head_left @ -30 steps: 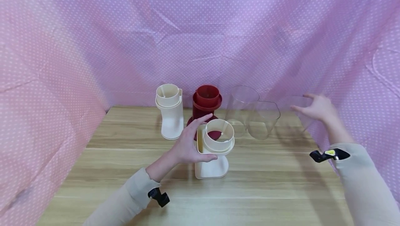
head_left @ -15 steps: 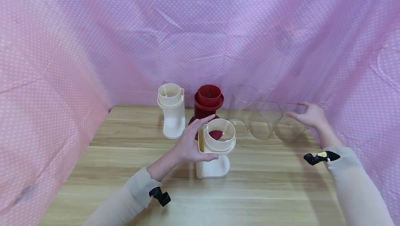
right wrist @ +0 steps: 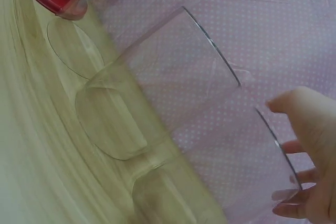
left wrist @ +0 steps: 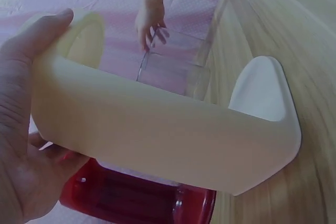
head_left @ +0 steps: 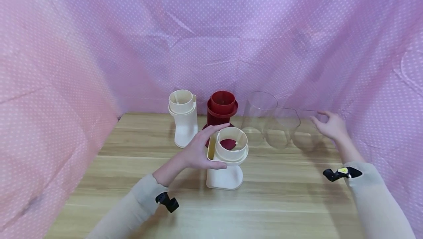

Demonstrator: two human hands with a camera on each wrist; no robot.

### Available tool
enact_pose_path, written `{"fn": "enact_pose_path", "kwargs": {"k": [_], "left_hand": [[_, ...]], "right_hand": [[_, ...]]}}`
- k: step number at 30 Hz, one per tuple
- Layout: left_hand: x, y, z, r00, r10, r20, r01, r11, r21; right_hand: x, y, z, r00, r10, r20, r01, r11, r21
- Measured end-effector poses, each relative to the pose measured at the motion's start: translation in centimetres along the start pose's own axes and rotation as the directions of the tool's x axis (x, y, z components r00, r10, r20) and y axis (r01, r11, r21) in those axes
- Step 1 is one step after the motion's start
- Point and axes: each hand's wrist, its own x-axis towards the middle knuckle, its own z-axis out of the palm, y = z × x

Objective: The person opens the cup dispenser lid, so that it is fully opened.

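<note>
Near the middle of the table in the head view, my left hand (head_left: 198,152) grips the upper part of a cream plastic stand (head_left: 225,176) with a round collar on top. Its thumb and fingers reach round opposite sides below the collar, and the foot is on the table. At the right, my right hand (head_left: 332,126) is beside the top rim of the rightmost clear cylinder (head_left: 305,140), fingers spread. In the right wrist view the thumb is apart from the rim (right wrist: 278,142), while some fingertips lie just beyond it; contact there I cannot tell.
Two other clear cylinders, one at the back (head_left: 259,112) and one in the middle (head_left: 281,132), stand beside it. A red stand (head_left: 222,112) is partly hidden behind the held one, and another cream stand (head_left: 185,121) is to its left. Pink dotted cloth (head_left: 211,40) encloses the wooden table (head_left: 264,202).
My right hand brought the rightmost cylinder leftward and down beside the others, then drew back slightly to the right. My left hand kept its hold on the cream stand.
</note>
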Motion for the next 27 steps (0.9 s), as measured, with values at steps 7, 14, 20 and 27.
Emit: {"fn": "enact_pose_path", "kwargs": {"k": [7, 14, 20, 27], "left_hand": [[0.6, 1.6, -0.9, 0.998, 0.062, -0.034, -0.059, 0.995, 0.075], [1.3, 4.9, -1.3, 0.991, 0.001, -0.130, 0.025, 0.980, 0.198], [1.4, 5.3, -1.2, 0.989, -0.069, -0.129, 0.093, 0.979, 0.182], [1.6, 4.8, -2.1, 0.997, -0.052, -0.059, 0.059, 0.992, 0.115]], "right_hand": [[-1.0, 1.8, 0.8, 0.994, 0.101, -0.048, -0.094, 0.988, 0.120], [-1.2, 2.3, 1.6, 0.992, 0.103, -0.076, -0.091, 0.984, 0.153], [-1.5, 1.9, 1.6, 0.992, 0.108, -0.068, -0.095, 0.982, 0.162], [-1.9, 1.7, 1.6, 0.991, 0.120, -0.060, -0.108, 0.979, 0.174]]}}
